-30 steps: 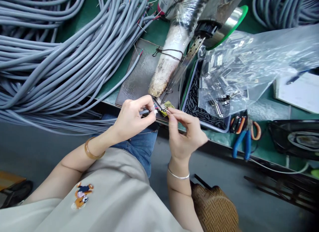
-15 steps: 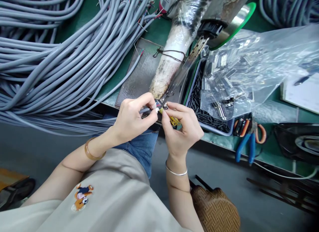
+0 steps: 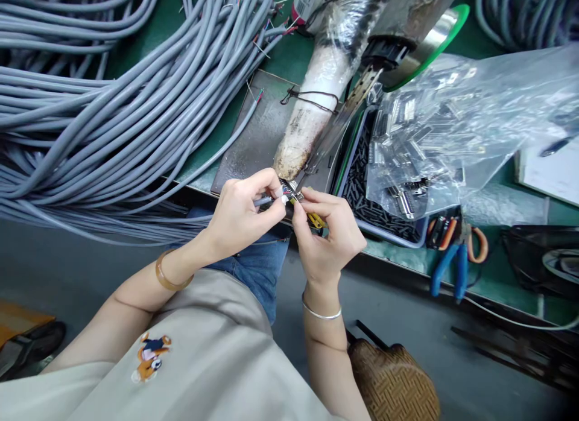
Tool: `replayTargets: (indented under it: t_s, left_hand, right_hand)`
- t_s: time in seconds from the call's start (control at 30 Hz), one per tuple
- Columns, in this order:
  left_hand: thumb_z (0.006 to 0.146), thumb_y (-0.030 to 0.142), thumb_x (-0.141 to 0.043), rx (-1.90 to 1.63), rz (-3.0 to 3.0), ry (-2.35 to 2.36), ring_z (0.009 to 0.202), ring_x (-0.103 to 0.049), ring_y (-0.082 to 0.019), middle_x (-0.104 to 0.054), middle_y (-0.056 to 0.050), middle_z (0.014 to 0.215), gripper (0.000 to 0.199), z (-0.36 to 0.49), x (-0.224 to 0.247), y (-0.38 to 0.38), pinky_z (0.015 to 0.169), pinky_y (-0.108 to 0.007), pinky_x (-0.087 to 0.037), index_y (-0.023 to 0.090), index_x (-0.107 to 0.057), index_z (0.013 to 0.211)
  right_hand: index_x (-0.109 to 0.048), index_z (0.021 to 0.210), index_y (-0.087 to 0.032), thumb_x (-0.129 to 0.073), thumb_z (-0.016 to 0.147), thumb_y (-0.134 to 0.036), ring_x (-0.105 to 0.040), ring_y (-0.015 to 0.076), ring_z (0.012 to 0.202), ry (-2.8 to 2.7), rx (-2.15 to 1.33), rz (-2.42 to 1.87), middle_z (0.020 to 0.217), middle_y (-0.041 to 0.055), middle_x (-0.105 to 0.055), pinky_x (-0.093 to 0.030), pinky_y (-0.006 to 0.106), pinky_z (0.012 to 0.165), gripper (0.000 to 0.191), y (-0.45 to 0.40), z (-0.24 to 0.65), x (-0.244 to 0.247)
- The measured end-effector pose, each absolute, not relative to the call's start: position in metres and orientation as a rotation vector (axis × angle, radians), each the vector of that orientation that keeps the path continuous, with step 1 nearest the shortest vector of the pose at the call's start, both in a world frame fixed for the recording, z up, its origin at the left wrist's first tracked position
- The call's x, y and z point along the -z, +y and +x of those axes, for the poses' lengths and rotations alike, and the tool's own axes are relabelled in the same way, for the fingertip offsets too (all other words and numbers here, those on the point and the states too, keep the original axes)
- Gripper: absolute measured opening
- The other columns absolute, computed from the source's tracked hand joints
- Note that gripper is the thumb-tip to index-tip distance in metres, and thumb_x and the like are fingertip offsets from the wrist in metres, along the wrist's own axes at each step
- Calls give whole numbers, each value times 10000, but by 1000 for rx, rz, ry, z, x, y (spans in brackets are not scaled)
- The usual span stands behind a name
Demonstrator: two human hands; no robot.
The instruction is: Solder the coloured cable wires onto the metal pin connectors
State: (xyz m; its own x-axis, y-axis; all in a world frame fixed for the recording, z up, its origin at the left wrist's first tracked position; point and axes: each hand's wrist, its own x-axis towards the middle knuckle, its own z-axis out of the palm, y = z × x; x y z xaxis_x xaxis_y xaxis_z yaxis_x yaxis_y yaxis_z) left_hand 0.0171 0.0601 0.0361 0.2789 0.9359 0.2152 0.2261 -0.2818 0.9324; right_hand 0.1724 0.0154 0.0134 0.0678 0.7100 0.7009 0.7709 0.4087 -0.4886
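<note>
My left hand [image 3: 248, 213] is closed, thumb and forefinger pinching the end of a grey cable [image 3: 262, 201] whose thin coloured wires show at the fingertips. My right hand [image 3: 329, 228] faces it, thumb and fingers closed on a slim yellow-handled tool [image 3: 315, 219], mostly hidden by the fingers; its kind is unclear. Between the fingertips lies a small metal connector [image 3: 294, 192], by the cable's wires. Just above it are the blackened end of a white wrapped tube [image 3: 312, 95] and a soldering iron [image 3: 348, 104] slanting down; whether the iron touches the connector cannot be made out.
Bundles of grey cables [image 3: 113, 119] cover the left. To the right stand a bin of black sleeves [image 3: 362, 195], a plastic bag of metal connectors [image 3: 407, 143] and blue-handled pliers [image 3: 452, 264]. Behind the iron is a green-rimmed spool [image 3: 452, 32]. A woven stool [image 3: 393, 379] is below.
My right fingertips have shifted slightly, and more of the metal connector shows between my hands. My left hand keeps its pinch almost unmoved. The whole view has shifted slightly.
</note>
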Motion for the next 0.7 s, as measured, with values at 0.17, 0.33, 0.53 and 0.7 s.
replayTargets:
  t_s: [0.17, 0.33, 0.53, 0.7]
  left_hand:
    - [802, 106, -624, -1079, 1693, 1060, 510, -360, -30, -550, 63, 662, 96, 16, -37, 60, 467, -175, -273, 162, -559, 758]
    - [805, 115, -617, -1027, 1636, 1010, 565, -455, -48, -564, 52, 663, 81, 16, -29, 59, 525, -163, -351, 161, -571, 757]
    - [800, 109, -610, -926, 1683, 1013, 568, -427, -57, -548, 51, 654, 87, 13, -30, 49, 531, -181, -329, 166, -564, 754]
    - [798, 98, -611, -620, 1712, 772, 507, -366, -42, -529, 63, 598, 83, 4, -29, 30, 514, -193, -276, 159, -595, 743]
  right_hand:
    - [-655, 892, -229, -724, 878, -105, -765, 162, 920, -1661, 101, -1326, 1004, 22, -792, -619, 305, 832, 142, 15, 170, -18]
    - [-626, 881, -227, -710, 885, -111, -767, 150, 915, -1705, 73, -1329, 997, 30, -789, -618, 285, 834, 144, 8, 173, -13]
    - [-631, 924, -229, -679, 926, -163, -779, 146, 841, -1633, 23, -1384, 929, 6, -790, -628, 267, 761, 82, 0, 176, -12]
    - [-630, 931, -228, -685, 953, -286, -582, 84, 416, -1290, 16, -1358, 651, -58, -664, -400, 212, 384, 82, -15, 192, -13]
